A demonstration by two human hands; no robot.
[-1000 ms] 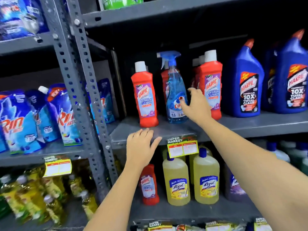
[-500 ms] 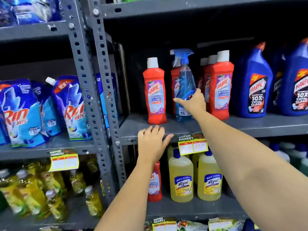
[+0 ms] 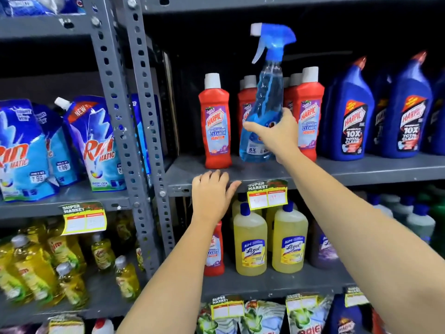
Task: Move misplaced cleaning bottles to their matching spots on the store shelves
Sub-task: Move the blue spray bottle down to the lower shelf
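My right hand [image 3: 277, 136] grips the lower body of a clear blue spray bottle [image 3: 265, 97] with a blue trigger head. The bottle is tilted, its base near the shelf surface, in front of a row of red Harpic bathroom cleaner bottles [image 3: 215, 124]. My left hand [image 3: 213, 194] lies flat on the front edge of that grey middle shelf [image 3: 361, 169], fingers spread, holding nothing. One red Harpic bottle [image 3: 214, 249] stands on the shelf below, beside yellow Lizol bottles [image 3: 250, 244], partly hidden by my left arm.
Blue Harpic toilet cleaner bottles [image 3: 349, 116] fill the right of the middle shelf. Blue Rin pouches [image 3: 98, 145] sit on the left rack past a perforated grey upright [image 3: 120, 116]. Yellow dish liquid bottles [image 3: 31, 268] stand lower left. Price tags [image 3: 267, 196] hang on the shelf edges.
My right hand has closed around the blue spray bottle and raised and tilted it out from among the red bottles. My left hand stays on the shelf edge.
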